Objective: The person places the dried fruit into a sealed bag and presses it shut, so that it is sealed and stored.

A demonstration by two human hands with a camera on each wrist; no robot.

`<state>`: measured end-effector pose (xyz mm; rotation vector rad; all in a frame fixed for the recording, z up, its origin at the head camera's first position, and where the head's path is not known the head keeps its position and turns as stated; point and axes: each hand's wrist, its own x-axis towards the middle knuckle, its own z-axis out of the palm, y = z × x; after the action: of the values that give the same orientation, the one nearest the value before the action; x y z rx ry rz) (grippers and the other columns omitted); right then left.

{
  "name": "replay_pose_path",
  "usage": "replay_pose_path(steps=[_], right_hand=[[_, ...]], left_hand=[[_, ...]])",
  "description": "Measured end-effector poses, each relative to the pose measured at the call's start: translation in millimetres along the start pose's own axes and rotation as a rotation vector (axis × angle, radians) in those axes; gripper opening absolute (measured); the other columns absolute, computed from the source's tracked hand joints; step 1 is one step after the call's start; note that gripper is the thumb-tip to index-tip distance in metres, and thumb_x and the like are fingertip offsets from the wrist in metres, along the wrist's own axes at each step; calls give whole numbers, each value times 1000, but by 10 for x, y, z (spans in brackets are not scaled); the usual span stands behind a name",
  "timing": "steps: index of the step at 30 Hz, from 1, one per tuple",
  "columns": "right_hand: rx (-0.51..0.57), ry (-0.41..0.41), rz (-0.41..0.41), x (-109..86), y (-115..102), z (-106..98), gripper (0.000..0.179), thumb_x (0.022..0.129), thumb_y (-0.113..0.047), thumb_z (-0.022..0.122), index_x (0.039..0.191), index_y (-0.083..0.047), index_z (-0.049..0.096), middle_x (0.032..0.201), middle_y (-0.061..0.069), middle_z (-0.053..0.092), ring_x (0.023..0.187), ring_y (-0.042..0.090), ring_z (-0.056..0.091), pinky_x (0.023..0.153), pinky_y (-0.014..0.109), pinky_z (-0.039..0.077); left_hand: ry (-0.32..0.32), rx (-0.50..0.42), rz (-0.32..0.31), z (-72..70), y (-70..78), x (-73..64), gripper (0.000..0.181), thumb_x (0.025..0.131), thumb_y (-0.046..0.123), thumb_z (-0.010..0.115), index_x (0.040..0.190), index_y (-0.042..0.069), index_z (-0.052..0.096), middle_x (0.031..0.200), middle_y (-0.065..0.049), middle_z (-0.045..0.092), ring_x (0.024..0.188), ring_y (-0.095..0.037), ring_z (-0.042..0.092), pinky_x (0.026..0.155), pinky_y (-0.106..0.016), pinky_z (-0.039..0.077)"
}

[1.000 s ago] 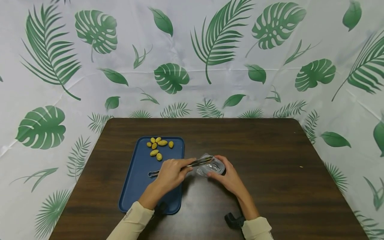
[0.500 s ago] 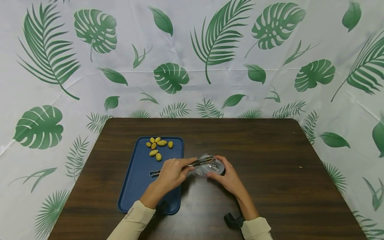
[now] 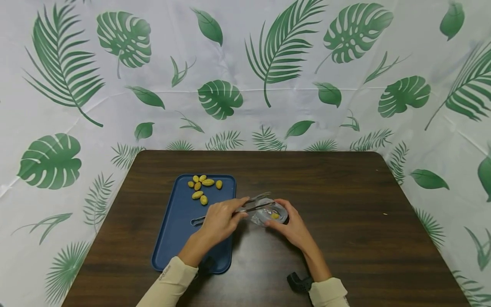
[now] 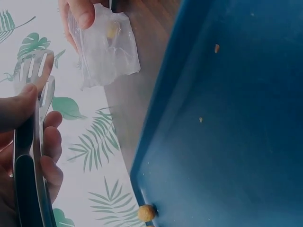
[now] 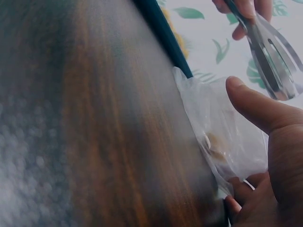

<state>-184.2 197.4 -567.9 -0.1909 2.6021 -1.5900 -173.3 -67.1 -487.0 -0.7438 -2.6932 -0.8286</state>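
My left hand (image 3: 216, 219) grips metal serving tongs (image 4: 29, 142) over the right side of a blue tray (image 3: 174, 238). Their slotted tips stand apart above the mouth of a clear plastic bag (image 3: 261, 218). Thumb and fingers of my right hand (image 3: 295, 228) hold that bag by its side, spreading its mouth. Inside the bag lies a yellow oval piece (image 3: 275, 216), which shows through the plastic in the right wrist view too. Several similar yellow pieces (image 3: 197, 195), nut-like in shape, rest at the tray's far end.
The dark wooden table (image 3: 326, 183) carries tray and bag. Small crumbs (image 4: 217, 48) are scattered on the tray, and a tiny light scrap (image 3: 385, 213) lies on the table at right. A leaf-patterned cloth (image 3: 245, 64) hangs behind the table.
The tong tips, close together before, have spread apart above the bag. A yellow piece now shows inside the bag. Both hands have stayed almost in place.
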Motion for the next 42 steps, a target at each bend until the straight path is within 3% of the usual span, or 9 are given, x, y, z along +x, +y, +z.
replay_pose_path(steps=[9,17,27,42], right_hand=[[-11,12,-23,7,13,-3,73,80,-44,88,143,-29,52,138,3,60,124,26,54,104,49,38],[-7,14,-13,1,-4,1,75,79,-45,89,143,-29,53,140,3,60,128,27,53,108,52,36],[-10,11,-26,3,15,-2,76,80,-45,88,145,-28,51,143,3,58,132,28,52,109,55,36],[-21,13,-32,4,34,3,76,80,-45,88,145,-28,51,142,3,59,131,28,52,108,56,37]], left_hand=[[-17,27,-50,-36,-47,-68,45,94,31,75,136,17,70,99,3,78,67,-8,61,59,-25,44],[-24,10,-144,-81,-107,-147,48,95,33,74,139,16,67,103,-1,79,57,-1,48,55,-23,39],[-2,17,-200,-99,-179,-175,49,94,31,76,138,11,67,98,-3,78,59,-2,51,54,-23,40],[5,37,-238,-125,-230,-252,49,92,28,79,137,12,67,110,-4,79,60,-3,49,52,-23,36]])
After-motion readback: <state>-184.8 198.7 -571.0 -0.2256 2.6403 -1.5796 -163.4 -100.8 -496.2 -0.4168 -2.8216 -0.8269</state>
